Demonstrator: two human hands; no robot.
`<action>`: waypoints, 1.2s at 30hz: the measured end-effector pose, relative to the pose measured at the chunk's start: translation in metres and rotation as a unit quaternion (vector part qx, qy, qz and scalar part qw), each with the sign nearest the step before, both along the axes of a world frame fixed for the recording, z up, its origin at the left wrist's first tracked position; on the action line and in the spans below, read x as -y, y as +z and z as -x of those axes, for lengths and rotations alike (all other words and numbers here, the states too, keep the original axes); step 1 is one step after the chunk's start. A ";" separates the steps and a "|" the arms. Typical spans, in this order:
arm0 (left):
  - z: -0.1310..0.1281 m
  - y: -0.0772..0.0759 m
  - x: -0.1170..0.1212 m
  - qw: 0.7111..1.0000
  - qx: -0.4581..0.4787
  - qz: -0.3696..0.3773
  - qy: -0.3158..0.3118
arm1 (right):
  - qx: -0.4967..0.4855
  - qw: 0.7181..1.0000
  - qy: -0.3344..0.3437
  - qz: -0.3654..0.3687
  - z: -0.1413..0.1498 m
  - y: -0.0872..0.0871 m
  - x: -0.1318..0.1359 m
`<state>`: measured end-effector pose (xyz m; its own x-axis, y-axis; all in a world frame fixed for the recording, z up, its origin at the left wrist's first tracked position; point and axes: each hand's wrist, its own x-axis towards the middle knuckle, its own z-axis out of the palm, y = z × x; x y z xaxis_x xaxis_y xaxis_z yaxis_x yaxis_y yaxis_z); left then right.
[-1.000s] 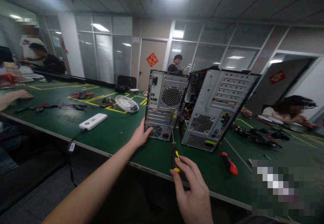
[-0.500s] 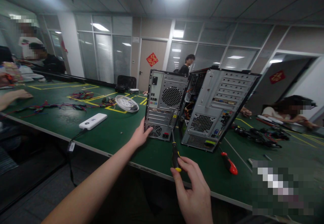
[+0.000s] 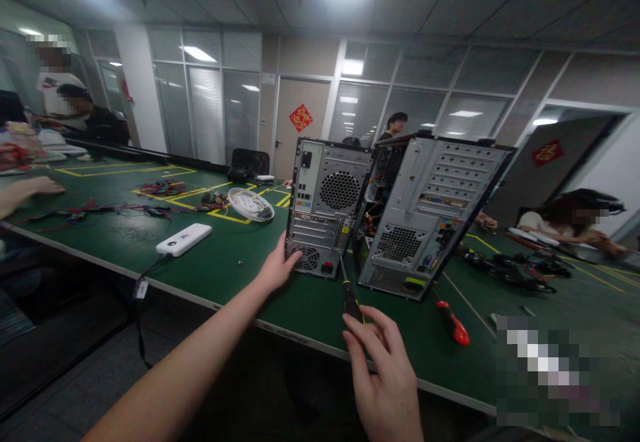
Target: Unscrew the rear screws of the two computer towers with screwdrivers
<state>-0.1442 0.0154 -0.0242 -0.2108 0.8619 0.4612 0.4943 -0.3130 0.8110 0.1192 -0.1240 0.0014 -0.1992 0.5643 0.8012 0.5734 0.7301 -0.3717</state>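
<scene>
A small computer case (image 3: 320, 229) stands upright with its back panel toward me. My left hand (image 3: 279, 265) grips its lower left edge, the thumb lying over the fan grille. In my right hand (image 3: 381, 362) is a screwdriver (image 3: 353, 303) with a black and yellow handle, the fingers around the handle's end. The screwdriver's shaft points up to the lower right edge of the case; its tip looks to touch there, but the exact spot is too small to tell. Close by on the right stands a larger computer tower (image 3: 415, 229), its left side showing wires inside.
A red and black screwdriver (image 3: 453, 324) lies right of the tower, with black cables (image 3: 505, 265) beyond. On the left are a white power bank (image 3: 184, 239), a clear plastic dish (image 3: 251, 204) and tangled wires (image 3: 160, 189). Several people are around the green table (image 3: 220, 275).
My right hand has shifted slightly and its fingers now cover the end of the screwdriver's handle, which leans a bit more to the right. My left hand stays put. A person behind walked right.
</scene>
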 end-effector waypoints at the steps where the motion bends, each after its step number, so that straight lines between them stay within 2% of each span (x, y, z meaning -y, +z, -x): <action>1: 0.000 0.000 0.000 1.000 0.000 -0.001 0.001 | 0.003 1.000 0.001 -0.001 -0.001 0.001 0.001; 14: -0.001 0.002 0.002 1.000 0.002 0.001 -0.003 | 0.072 0.997 0.007 0.018 -0.005 0.002 0.003; 36: 0.000 0.001 0.001 1.000 0.003 -0.006 -0.007 | 0.030 0.999 0.008 0.016 -0.004 0.000 0.002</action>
<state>-0.1439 0.0146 -0.0235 -0.2018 0.8587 0.4710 0.4854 -0.3300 0.8096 0.1230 -0.1264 0.0012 -0.2548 0.5859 0.7693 0.5835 0.7276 -0.3609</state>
